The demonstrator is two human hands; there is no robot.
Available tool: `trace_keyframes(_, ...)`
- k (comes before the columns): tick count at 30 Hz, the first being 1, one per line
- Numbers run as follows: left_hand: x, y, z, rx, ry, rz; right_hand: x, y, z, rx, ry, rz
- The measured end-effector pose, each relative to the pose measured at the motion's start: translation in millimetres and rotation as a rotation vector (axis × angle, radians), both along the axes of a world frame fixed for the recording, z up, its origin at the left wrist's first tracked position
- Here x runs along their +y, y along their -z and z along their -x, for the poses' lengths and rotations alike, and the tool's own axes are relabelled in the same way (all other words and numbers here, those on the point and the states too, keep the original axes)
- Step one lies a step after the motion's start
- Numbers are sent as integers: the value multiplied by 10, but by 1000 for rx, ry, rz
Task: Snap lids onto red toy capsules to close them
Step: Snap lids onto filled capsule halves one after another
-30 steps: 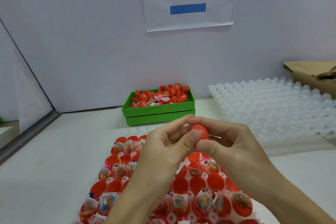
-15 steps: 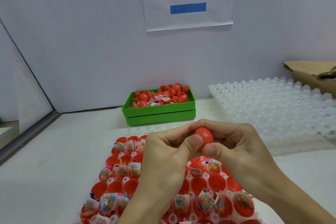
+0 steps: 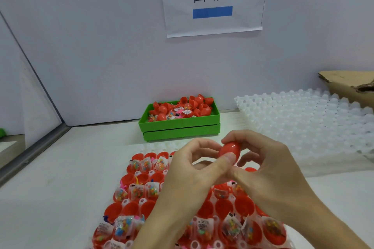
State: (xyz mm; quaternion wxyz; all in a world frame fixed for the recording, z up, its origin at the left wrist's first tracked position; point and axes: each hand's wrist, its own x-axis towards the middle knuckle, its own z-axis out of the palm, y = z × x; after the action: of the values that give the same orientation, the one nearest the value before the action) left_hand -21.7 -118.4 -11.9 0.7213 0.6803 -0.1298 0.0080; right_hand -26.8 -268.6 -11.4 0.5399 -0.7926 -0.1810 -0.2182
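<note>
A red toy capsule [image 3: 230, 149] is held in the air above the tray, pinched between both hands. My right hand [image 3: 267, 170] wraps it from the right with fingers over its top. My left hand [image 3: 192, 170] presses its thumb on the capsule's lower front, its other fingers spread. Below lies a white tray [image 3: 141, 201] of open red capsule halves [image 3: 129, 180], many holding small bagged toys [image 3: 123, 226]. Part of the tray is hidden by my forearms.
A green bin [image 3: 180, 127] with red capsule pieces and toy bags stands at the back by the wall. White empty cell trays [image 3: 303, 125] are stacked at the right, a cardboard box [image 3: 348, 85] behind them. A paper sign [image 3: 212, 0] hangs on the wall.
The capsule has tilted and more of it shows. My left fingers have spread apart, with the thumb still pressing on it. Both hands stay above the tray.
</note>
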Motion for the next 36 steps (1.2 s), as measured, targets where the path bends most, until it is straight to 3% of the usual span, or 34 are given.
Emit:
trace_keyframes(9, 23, 0, -10, -140, -115, -101, -41, 29, -38, 96, -111, -129)
trace_keyframes(20, 31, -12, -3, -243, -168, -170, -44, 2, -54, 154, -35, -268)
trace_keyframes(29, 22, -21, 34, -285, -262, -317, -17, -42, -32, 151, -33, -244)
trace_keyframes(36, -9, 0, 56, -255, -259, -292, -22, -33, -35, 160, -17, -192)
